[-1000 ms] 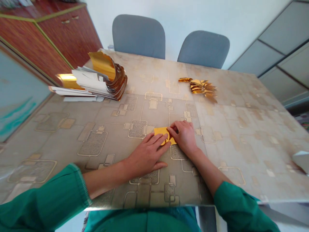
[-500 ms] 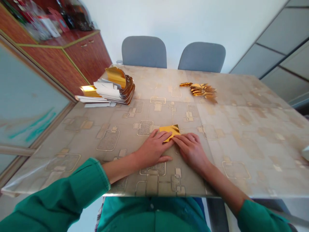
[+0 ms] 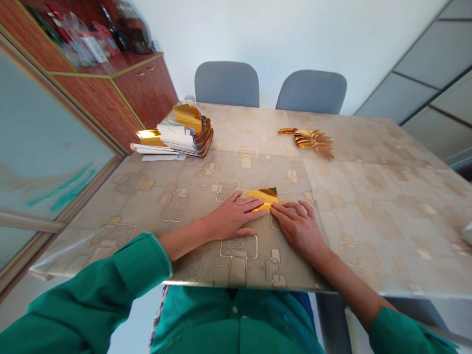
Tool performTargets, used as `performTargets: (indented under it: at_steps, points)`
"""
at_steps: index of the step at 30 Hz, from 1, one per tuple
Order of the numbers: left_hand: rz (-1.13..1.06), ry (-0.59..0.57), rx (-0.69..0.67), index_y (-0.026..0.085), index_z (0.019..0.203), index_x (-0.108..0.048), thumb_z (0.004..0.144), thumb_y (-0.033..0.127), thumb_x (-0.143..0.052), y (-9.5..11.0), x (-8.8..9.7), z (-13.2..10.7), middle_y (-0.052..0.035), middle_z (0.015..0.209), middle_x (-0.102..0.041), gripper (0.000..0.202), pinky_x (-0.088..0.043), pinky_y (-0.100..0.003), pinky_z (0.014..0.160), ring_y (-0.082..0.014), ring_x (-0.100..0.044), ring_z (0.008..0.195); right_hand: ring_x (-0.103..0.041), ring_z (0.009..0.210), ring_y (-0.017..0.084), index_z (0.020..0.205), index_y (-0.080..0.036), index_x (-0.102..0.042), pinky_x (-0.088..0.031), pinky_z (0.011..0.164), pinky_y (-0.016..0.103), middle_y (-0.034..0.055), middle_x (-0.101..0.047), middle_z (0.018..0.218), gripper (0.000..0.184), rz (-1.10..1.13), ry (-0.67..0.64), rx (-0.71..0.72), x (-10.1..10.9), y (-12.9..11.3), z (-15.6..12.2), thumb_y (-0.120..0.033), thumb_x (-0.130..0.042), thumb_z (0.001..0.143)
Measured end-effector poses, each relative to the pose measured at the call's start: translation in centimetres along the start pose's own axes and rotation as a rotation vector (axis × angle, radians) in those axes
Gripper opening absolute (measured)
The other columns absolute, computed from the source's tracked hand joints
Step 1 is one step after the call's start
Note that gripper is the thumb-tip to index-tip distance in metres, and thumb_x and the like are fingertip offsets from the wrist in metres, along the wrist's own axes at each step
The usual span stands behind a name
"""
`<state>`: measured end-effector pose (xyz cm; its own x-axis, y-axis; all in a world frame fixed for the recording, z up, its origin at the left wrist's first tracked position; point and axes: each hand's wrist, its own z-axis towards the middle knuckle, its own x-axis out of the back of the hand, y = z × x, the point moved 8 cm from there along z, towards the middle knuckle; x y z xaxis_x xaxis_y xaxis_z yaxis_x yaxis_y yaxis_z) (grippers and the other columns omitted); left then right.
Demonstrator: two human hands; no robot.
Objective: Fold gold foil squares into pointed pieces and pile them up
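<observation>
Two hands flat on surface (image 3: 368, 187). Left hand (image 3: 230, 220) fingers extended, pinning folded gold foil sheet (image 3: 264, 196) at 1 o'clock; right hand (image 3: 300, 227) fingers spread, tips touching its near corner at 11 o'clock. Long axis 9-to-3. Nothing gripped.

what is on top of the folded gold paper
Fingertips of the left hand press its near edge; those of the right hand meet its near corner. The gold paper beneath them is hidden.

Grey chairs (image 3: 226, 83) against white wall (image 3: 280, 34) — wooden cabinet (image 3: 149, 91) nearby.
</observation>
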<state>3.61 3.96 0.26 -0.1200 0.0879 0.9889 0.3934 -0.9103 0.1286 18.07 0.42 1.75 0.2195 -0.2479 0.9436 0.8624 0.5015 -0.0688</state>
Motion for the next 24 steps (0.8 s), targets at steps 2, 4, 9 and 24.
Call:
performTargets:
  at_steps: [2, 4, 9, 24]
  points:
    - [0.011, -0.007, -0.014, 0.026, 0.149, -0.037, 0.099, 0.055, -0.043, -0.4, 0.1, -0.6, -0.0083, 0.159, -0.033, 0.058, -0.008, -0.049, 0.12, -0.0247, -0.032, 0.146, -0.055, 0.113, 0.026, 0.127, -0.024, -0.064, -0.026, 0.107, 0.048, 0.0004, -0.065, 0.133, 0.034, -0.01, -0.012, 0.002, -0.1, 0.0, 0.0, -0.02, -0.052, 0.096]
    - [0.024, -0.006, -0.019, 0.027, 0.149, -0.039, 0.1, 0.053, -0.043, -0.8, 0.3, -1.3, -0.0073, 0.158, -0.036, 0.055, -0.009, -0.05, 0.12, -0.0249, -0.032, 0.146, -0.055, 0.114, 0.026, 0.128, -0.024, -0.064, -0.027, 0.108, 0.049, 0.0013, -0.065, 0.133, 0.035, -0.011, -0.018, 0.002, -0.1, 0.1, 0.1, -0.019, -0.052, 0.096]
    - [0.054, 0.015, -0.005, 0.03, 0.145, -0.044, 0.099, 0.053, -0.045, -1.4, 0.7, -2.2, -0.0052, 0.154, -0.042, 0.051, -0.013, -0.054, 0.119, -0.0263, -0.032, 0.146, -0.055, 0.114, 0.026, 0.129, -0.024, -0.063, -0.028, 0.108, 0.051, 0.0018, -0.065, 0.132, 0.036, 0.004, -0.009, 0.008, 0.1, 0.0, 0.0, -0.017, -0.051, 0.095]
    - [-0.028, 0.044, -0.038, 0.025, 0.13, -0.058, 0.096, 0.046, -0.057, -0.8, 1.9, -0.8, -0.0092, 0.144, -0.053, 0.04, -0.017, -0.053, 0.119, -0.0266, -0.044, 0.138, -0.059, 0.107, 0.023, 0.103, -0.022, -0.073, -0.03, 0.11, 0.048, 0.001, -0.075, 0.11, 0.02, 0.0, 0.124, 0.053, 2.9, 0.2, 0.7, -0.026, -0.054, 0.097]
